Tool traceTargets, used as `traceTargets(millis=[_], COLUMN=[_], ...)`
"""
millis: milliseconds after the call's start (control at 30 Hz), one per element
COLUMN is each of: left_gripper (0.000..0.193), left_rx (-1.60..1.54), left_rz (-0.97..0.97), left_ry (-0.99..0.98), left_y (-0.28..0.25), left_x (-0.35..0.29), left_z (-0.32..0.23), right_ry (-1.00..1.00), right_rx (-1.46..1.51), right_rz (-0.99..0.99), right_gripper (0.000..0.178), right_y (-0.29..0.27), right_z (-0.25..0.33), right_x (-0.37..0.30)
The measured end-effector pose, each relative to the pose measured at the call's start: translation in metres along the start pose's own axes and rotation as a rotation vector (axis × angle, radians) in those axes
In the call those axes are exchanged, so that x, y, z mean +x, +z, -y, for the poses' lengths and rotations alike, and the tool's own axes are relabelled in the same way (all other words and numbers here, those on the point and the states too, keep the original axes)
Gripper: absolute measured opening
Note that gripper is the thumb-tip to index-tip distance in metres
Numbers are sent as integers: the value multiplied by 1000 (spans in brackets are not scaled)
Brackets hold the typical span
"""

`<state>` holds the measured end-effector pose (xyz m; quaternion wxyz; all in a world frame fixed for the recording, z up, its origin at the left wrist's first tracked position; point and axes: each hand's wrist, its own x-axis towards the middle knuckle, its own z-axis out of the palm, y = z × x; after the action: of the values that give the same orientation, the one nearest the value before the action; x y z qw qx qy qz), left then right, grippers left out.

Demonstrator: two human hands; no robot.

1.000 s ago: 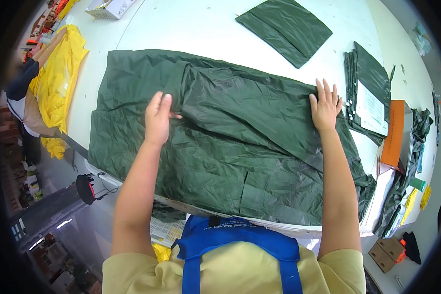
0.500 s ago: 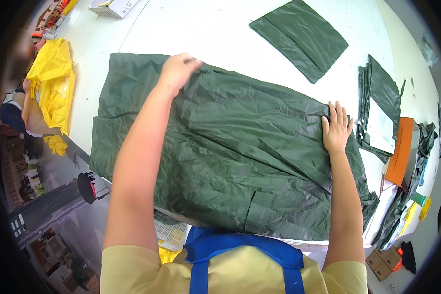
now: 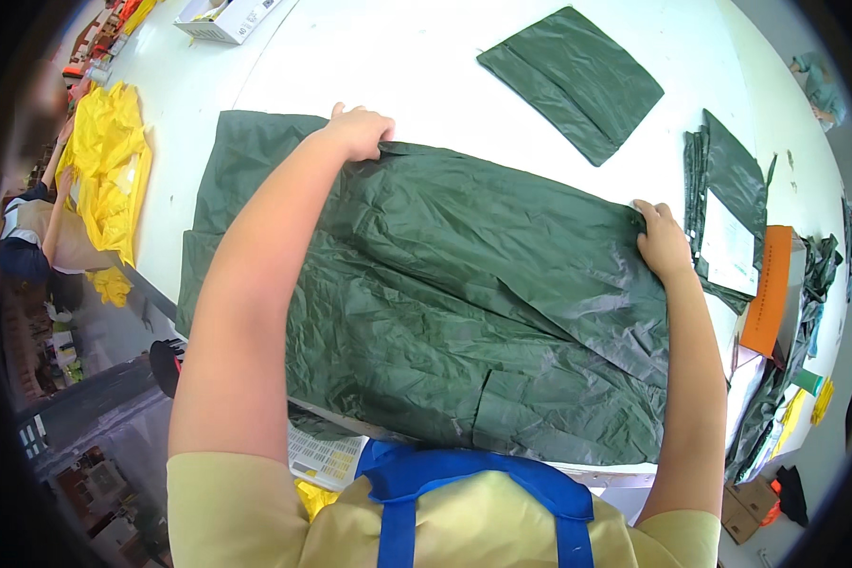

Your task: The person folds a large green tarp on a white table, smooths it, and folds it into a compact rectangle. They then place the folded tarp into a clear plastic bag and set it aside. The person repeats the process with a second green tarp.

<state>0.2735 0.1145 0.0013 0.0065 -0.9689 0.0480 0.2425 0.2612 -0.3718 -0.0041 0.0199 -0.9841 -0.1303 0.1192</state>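
The dark green garment [image 3: 483,275] is spread, creased, across the white table [image 3: 417,57]. Its far edge is pinched by the half-curled left hand [image 3: 358,134]; its far right corner is held, apparently in a loose pinch, by the right hand [image 3: 665,240]. A folded green piece [image 3: 577,83] is laid beyond it.

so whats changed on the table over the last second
The left grip went away from the body, from over the cloth to its far edge, which it now holds. The right grip, flat with fingers spread before, is now curled at the far right corner; a pinch can't be confirmed. The folded piece and stack stayed put.
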Motion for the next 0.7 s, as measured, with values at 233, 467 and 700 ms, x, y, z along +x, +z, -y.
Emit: traceTargets(millis=[233,467,700], left_gripper=[18,16,24], left_rx=[-92,-46,-392], left_rz=[-480,-811,-312], left_ry=[268,476,253], left_y=[-11,89,133], left_x=[-113,-338,-391], left_z=[29,-3,-48], right_ry=[-46,-392,-409], right_rx=[411,220,68], right_rz=[-130,-303,-218], right_gripper=[20,22,12], right_y=[-82,-32,53], right_z=[10,44,51], right_x=[-86,-331,-367])
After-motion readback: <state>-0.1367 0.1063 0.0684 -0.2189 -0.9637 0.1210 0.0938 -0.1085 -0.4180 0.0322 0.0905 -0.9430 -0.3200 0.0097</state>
